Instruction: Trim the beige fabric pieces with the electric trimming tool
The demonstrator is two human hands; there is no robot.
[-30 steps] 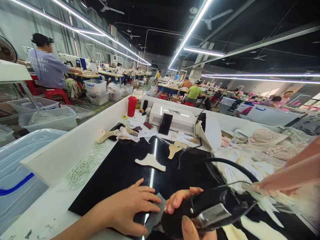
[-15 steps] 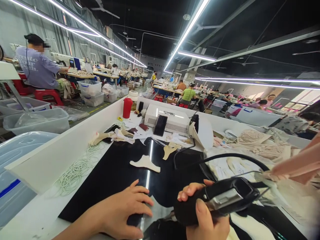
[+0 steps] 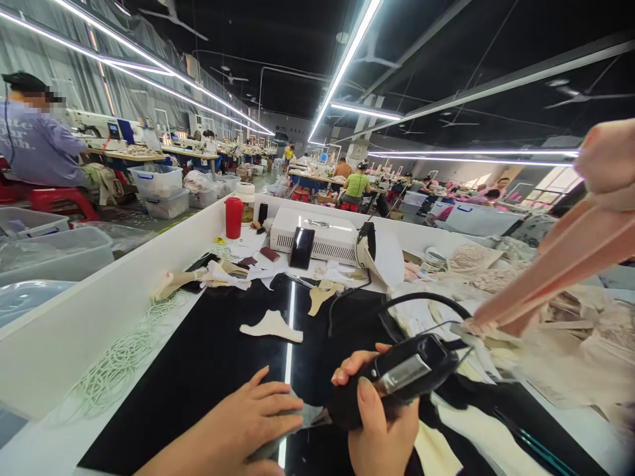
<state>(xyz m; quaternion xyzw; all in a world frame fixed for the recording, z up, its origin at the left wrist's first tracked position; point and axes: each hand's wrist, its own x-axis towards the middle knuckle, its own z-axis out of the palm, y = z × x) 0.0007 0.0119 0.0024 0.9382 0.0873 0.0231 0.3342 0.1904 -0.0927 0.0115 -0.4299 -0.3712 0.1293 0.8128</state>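
Note:
My right hand (image 3: pixel 380 416) is wrapped round a black corded hand tool (image 3: pixel 414 367) with a silver panel on its body. Its tip (image 3: pixel 323 418) points left, low over the glossy black board (image 3: pixel 198 370). My left hand (image 3: pixel 243 420) lies palm down with its fingers apart, over a thin greyish piece (image 3: pixel 311 415) that meets the tip; most of that piece is hidden. Farther up the board rests a white shaped fabric piece (image 3: pixel 272 327), with a cream cut piece (image 3: pixel 322 297) beyond it. Cream pieces (image 3: pixel 436 449) also lie right of my right hand.
A pink fabric strip (image 3: pixel 540 277) hangs at the right, tied near the tool's cord. Behind the board stand a white vented box (image 3: pixel 317 228), a phone (image 3: pixel 301 248) and a red cup (image 3: pixel 233 218). Green cord (image 3: pixel 112 363) lies left. Several people work at machines beyond.
The view has turned slightly right. My left hand has shifted over the greyish piece, covering more of it, and the tool's tip now sits close to the left fingertips.

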